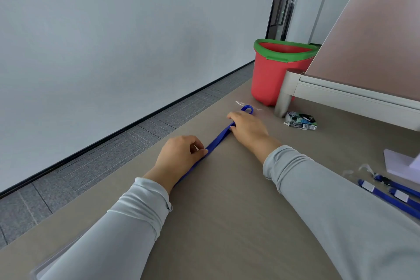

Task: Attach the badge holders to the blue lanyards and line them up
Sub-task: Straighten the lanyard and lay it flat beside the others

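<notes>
A person in pale grey sleeves leans over a wood-grain tabletop (227,223), seen from a head-worn camera looking down at both hands. A blue lanyard (218,140) lies stretched flat in a straight diagonal line running away from the person, its far end curling into a small loop just beside a red bucket with a green rim (272,75). The left hand (179,154) rests on the near part of the strap with fingers curled and thumb and forefinger pinching it against the surface. The right hand (247,127) lies palm down further along, fingers loosely bent, pressing the strap rather than gripping it. Whether a badge holder hangs from this lanyard cannot be told; the near end is hidden under the left wrist. Well apart, at the right edge, more blue lanyards (395,195) lie together with clips and what look like clear plastic holders. A crumpled wrapper (301,120) sits near a desk divider's leg. The step in hand appears to be laying out and straightening this lanyard; the next move probably calls for letting go and reaching right for another from the pile
</notes>
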`<state>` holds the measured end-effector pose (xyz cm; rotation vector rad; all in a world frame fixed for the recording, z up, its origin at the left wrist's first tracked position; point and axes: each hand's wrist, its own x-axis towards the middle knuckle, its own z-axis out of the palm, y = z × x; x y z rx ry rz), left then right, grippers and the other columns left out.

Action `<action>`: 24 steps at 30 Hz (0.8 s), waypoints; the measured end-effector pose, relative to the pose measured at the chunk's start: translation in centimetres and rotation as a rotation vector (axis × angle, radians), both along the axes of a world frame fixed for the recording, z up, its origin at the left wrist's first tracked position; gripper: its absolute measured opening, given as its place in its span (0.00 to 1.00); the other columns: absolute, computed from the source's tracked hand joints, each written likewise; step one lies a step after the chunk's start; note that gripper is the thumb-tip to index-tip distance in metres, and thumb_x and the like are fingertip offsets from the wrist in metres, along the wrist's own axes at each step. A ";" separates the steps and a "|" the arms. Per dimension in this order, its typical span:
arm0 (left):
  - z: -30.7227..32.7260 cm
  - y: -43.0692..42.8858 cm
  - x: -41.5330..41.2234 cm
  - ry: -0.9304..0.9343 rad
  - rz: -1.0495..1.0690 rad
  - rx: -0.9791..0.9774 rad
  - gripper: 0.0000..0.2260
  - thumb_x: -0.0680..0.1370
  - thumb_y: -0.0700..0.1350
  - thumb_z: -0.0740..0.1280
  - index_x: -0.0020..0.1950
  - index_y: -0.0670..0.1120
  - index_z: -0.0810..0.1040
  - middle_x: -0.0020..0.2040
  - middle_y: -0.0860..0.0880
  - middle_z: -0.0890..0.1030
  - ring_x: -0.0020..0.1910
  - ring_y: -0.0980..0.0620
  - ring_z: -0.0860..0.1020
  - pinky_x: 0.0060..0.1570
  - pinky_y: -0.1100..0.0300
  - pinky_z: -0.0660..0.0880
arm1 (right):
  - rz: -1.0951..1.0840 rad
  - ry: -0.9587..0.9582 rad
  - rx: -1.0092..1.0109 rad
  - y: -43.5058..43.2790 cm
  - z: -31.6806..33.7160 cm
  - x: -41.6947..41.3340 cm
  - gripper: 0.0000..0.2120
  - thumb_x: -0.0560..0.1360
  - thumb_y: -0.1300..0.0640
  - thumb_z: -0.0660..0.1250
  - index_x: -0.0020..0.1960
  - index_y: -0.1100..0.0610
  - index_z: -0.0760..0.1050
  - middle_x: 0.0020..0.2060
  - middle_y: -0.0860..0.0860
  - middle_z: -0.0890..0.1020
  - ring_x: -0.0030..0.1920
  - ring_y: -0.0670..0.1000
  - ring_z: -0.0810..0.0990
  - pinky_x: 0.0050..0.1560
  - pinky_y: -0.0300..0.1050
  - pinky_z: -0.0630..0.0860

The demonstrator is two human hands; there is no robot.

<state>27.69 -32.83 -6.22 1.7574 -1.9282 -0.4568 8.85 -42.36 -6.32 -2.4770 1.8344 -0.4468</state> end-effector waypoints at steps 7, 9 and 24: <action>0.0 0.1 0.1 -0.052 -0.019 0.006 0.07 0.77 0.48 0.64 0.53 0.53 0.79 0.46 0.53 0.77 0.46 0.52 0.76 0.46 0.58 0.74 | 0.042 0.105 0.046 0.0 -0.1 -0.6 0.14 0.79 0.57 0.55 0.57 0.57 0.78 0.58 0.55 0.79 0.59 0.57 0.75 0.57 0.53 0.73; 0.1 0.1 0.0 -0.090 -0.054 0.000 0.09 0.78 0.47 0.62 0.55 0.55 0.79 0.49 0.52 0.77 0.48 0.51 0.76 0.48 0.58 0.74 | 0.069 0.112 0.077 0.3 -0.1 -0.9 0.17 0.81 0.53 0.54 0.64 0.56 0.74 0.66 0.53 0.74 0.65 0.56 0.71 0.64 0.52 0.69; 0.0 0.2 -0.3 -0.152 -0.098 -0.007 0.12 0.79 0.45 0.61 0.59 0.55 0.78 0.53 0.50 0.75 0.52 0.51 0.76 0.50 0.58 0.73 | -0.084 0.032 0.254 -1.9 -0.7 0.6 0.25 0.80 0.47 0.52 0.69 0.64 0.63 0.71 0.60 0.63 0.72 0.58 0.59 0.70 0.52 0.61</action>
